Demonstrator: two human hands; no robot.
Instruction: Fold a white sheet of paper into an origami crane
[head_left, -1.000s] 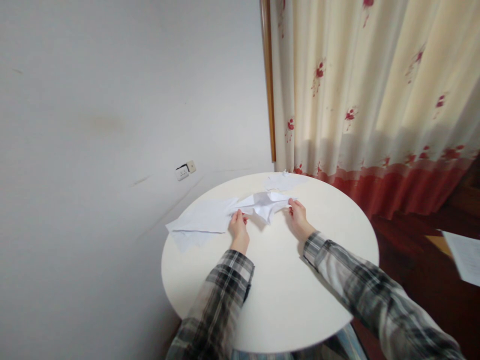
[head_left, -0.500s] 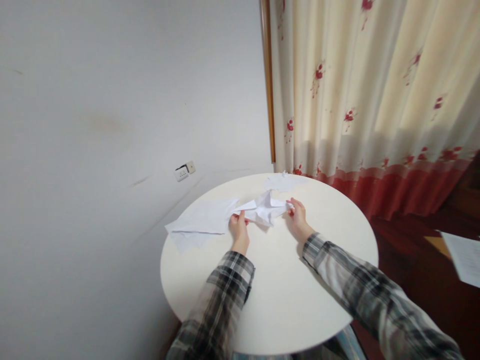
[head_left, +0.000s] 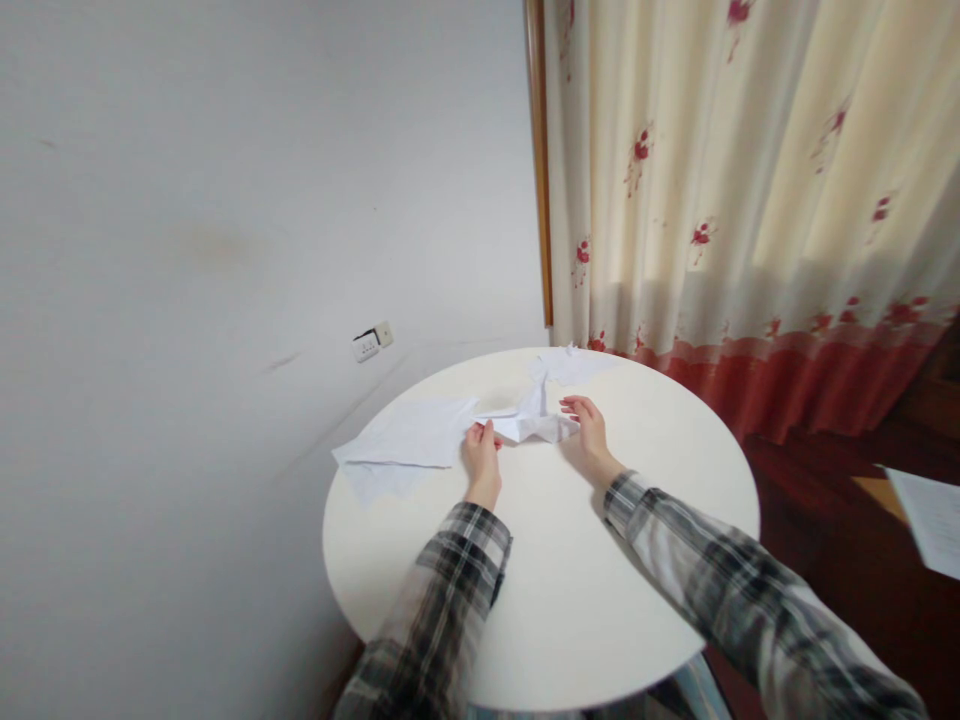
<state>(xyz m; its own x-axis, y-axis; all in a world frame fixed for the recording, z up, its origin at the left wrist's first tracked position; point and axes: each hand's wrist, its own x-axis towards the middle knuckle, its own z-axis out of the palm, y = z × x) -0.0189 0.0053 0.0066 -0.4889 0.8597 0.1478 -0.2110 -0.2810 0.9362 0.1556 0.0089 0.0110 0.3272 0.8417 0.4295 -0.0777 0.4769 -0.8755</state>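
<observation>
A folded piece of white paper with a raised peak is held above the table, toward its far side. My left hand pinches its left end between thumb and fingers. By the right end is my right hand, its fingers stretched out and parted. The paper's right tip lies just under those fingers; whether it touches them I cannot tell. Left of my left hand, flat white sheets of paper overlap on the round white table.
More white paper lies at the table's far edge. A wall with a socket stands behind and to the left, and a flowered curtain hangs behind on the right. A printed sheet is at the far right, beyond the table.
My right hand has let go of the paper's right end and its fingers have opened. The folded paper has changed shape, its right flap now lower. My left hand keeps its pinch.
</observation>
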